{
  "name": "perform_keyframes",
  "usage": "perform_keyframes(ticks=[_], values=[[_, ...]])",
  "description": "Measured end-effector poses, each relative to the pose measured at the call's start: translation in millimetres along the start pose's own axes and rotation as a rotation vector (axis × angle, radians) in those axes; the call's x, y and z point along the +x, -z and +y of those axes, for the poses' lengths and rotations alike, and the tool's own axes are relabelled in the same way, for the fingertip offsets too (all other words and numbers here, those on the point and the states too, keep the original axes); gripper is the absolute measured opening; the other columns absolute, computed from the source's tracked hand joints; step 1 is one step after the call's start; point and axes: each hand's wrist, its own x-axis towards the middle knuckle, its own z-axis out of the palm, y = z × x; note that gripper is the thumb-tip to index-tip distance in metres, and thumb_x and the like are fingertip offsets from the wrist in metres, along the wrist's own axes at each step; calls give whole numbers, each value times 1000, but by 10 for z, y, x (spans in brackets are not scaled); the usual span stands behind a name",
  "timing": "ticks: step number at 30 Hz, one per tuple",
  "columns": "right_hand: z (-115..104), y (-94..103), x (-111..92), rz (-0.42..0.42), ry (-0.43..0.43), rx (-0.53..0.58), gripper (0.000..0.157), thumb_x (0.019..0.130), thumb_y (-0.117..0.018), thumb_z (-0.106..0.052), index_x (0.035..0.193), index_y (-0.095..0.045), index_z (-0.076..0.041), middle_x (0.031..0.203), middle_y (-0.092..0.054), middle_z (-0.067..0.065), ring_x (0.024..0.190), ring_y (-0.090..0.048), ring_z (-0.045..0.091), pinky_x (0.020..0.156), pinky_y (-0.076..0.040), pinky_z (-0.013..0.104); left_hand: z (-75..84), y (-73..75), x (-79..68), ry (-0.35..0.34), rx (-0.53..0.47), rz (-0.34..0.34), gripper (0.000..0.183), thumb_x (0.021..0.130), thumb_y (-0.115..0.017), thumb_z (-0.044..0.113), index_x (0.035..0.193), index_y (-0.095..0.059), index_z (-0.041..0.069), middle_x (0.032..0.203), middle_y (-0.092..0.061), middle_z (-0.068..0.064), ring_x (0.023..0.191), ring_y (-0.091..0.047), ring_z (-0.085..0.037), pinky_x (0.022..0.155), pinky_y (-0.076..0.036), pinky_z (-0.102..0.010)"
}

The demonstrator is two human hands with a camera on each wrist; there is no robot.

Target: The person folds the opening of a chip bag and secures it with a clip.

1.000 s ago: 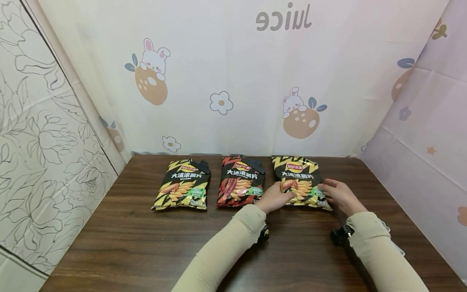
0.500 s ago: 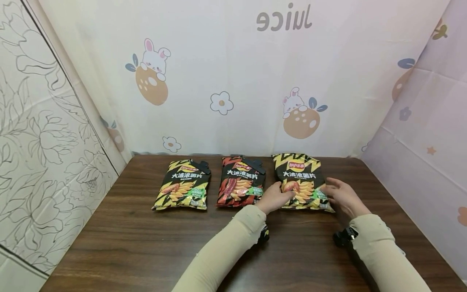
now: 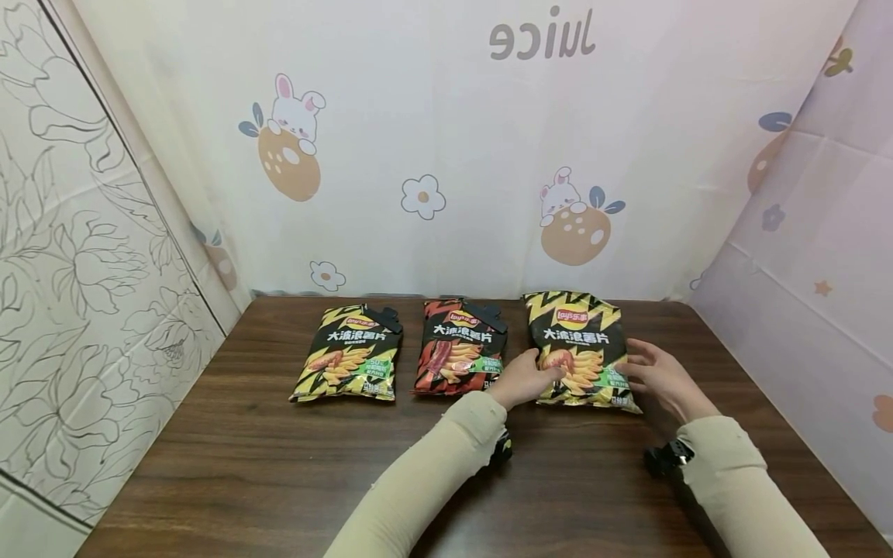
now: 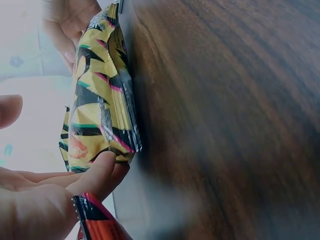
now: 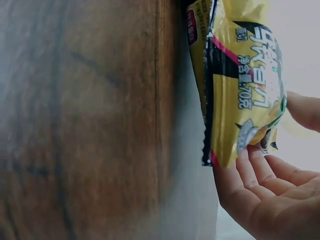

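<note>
A yellow-and-black chip bag (image 3: 575, 333) lies front up at the right of the row, between my two hands. My left hand (image 3: 525, 378) touches its left side with straight fingers; in the left wrist view the thumb (image 4: 9, 111) stands apart from the bag. At the right edge my right hand (image 3: 663, 380) has its fingers extended along the side, while its thumb (image 5: 305, 111) is right at the bag's face in the right wrist view. A red-and-black chip bag (image 3: 456, 349) is next to my left hand, and another yellow chip bag (image 3: 346, 353) lies farther left.
Black clips sit on the upper right corners of the red bag and the leftmost bag: one clip (image 3: 486, 316) and another clip (image 3: 384, 318). The brown wooden table (image 3: 293, 473) ends at a printed curtain (image 3: 453, 116) behind the bags.
The right-hand chip bag has shifted slightly right, and its top edge has risen in the head view. My right hand has moved a little right; the left hand has stayed about where it was.
</note>
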Motion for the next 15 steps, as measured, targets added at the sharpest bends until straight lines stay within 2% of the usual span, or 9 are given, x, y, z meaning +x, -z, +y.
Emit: perform_keyframes(ticks=[6,11,15], values=[[20,38,-49,-18,20,-26,88,99,-58,-25,156,3,2,149,-24,40,131,-41,48,95,-52,43,28,18,-41,-9,49,-18,74,95,-58,48,153,-33,9,155,-39,-9,141,-41,-27,111,-39,-44],[51,57,-68,-30,27,-36,88,99,-59,-22,155,5,2,149,-19,43,131,-42,49,94,-53,42,45,16,-72,-35,114,-17,74,95,-57,49,152,-34,8,154,-41,-10,140,-42,-26,110,-40,-41],[54,60,-89,-27,30,-47,89,99,-59,-24,155,5,3,147,-24,42,120,-55,34,92,-54,40,35,14,-97,-66,134,-25,74,96,-56,49,152,-34,7,153,-42,-9,138,-45,-25,108,-43,-39]])
